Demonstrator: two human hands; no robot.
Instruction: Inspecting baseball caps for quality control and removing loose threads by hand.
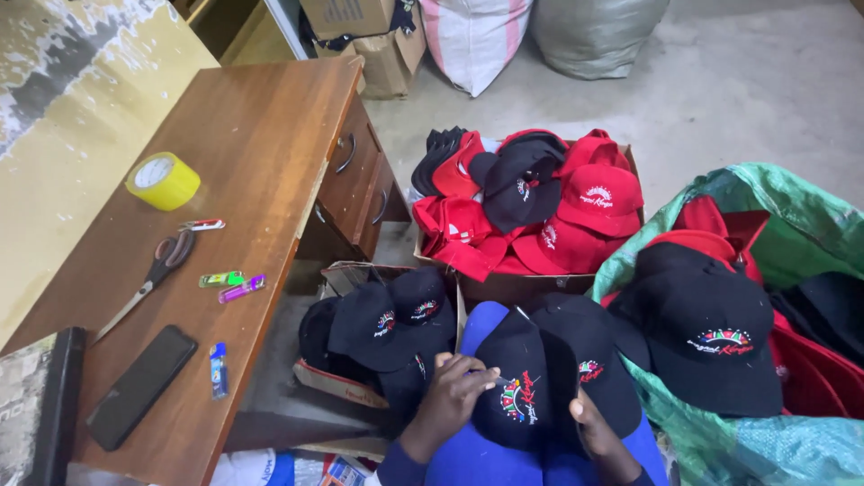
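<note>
The person sits with a black cap (526, 382) resting on the lap, its embroidered front facing up. The left hand (454, 391) lies on the cap's left side, fingers curled and pinched on something thin at the embroidery; what it is cannot be told. The right hand (596, 430) grips the cap's lower right edge, thumb on top of the cloth. A second black cap (589, 346) lies just behind, touching the first.

To the left, an open cardboard box (337, 382) holds more black caps. Beyond it, a second box (522, 286) holds red and black caps mixed. On the right, a green sack (792, 216) holds further caps, black and red.

The wooden desk (261, 135) stands to the left. On it lie a roll of yellow tape (163, 181), scissors (148, 279), a dark phone (141, 386) and several small lighters (232, 284). Two large sacks (540, 31) stand on the concrete floor behind.
</note>
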